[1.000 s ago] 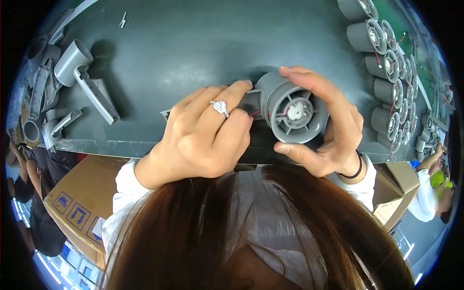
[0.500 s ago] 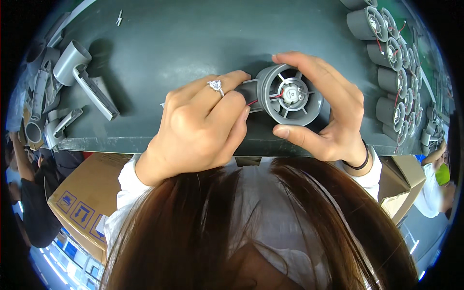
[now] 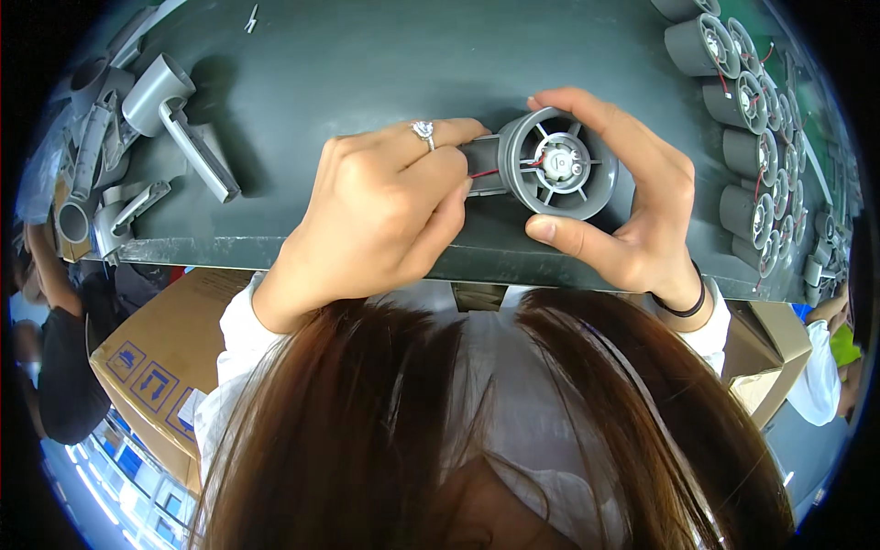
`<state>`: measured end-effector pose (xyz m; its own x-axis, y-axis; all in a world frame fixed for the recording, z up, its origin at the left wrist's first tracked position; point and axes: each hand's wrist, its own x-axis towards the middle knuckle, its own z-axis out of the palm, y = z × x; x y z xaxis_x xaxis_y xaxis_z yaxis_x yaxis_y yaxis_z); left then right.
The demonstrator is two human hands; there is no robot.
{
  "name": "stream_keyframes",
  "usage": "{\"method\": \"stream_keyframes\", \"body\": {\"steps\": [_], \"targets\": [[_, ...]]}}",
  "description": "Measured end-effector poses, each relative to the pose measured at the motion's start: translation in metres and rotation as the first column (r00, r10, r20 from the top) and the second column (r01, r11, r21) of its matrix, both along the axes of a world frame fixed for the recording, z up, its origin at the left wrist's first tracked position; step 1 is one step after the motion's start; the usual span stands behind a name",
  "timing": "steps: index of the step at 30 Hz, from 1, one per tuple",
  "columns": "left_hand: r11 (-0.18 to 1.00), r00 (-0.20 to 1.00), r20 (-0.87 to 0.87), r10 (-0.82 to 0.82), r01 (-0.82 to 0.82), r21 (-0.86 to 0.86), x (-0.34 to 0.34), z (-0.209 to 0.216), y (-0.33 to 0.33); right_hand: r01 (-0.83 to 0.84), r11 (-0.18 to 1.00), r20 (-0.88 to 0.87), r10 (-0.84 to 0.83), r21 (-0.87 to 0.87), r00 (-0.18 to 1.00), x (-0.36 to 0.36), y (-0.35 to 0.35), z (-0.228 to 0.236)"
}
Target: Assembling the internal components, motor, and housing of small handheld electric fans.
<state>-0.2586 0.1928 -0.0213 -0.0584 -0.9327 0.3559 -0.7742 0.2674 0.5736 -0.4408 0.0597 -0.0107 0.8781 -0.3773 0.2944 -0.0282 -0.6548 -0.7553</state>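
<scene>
A grey round fan housing [image 3: 600,191] with a handle lies on its side, its spoked opening facing up toward me. Inside it a white motor hub [image 3: 561,165] shows. From the barrel a red wire [image 3: 486,172] runs along the open channel of the handle [image 3: 488,151]. My left hand [image 3: 380,197], wearing a ring, is closed round the handle, and its fingers hide most of it. The barrel sits in the curve of my right hand [image 3: 646,197], with the thumb at its near rim and the index finger at its far side.
Several grey barrels [image 3: 747,151] with fan motors and red wires stand in rows at right. At left is a pile of grey handled housings [image 3: 163,96]. A small pale piece [image 3: 250,18] lies far back on the dark green table [image 3: 367,64]. Cardboard boxes [image 3: 174,321] flank me; people sit at both sides.
The whole view has shifted slightly, with the table's things now higher and further right. More of the red wire shows along the handle. Both hands keep their hold.
</scene>
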Motion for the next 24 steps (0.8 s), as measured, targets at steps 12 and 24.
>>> {"method": "stream_keyframes", "body": {"steps": [12,24], "targets": [[0.999,0.997,-0.083,-0.004,0.009,0.053,0.006,0.004,0.003,0.003,0.999,0.03,-0.004,0.032,1.0,0.001,0.005,-0.004],[0.991,0.983,-0.181,-0.037,0.06,0.122,0.009,0.008,0.008,0.048,0.974,-0.029,-0.043,0.222,0.999,0.0,0.014,-0.003]]}}
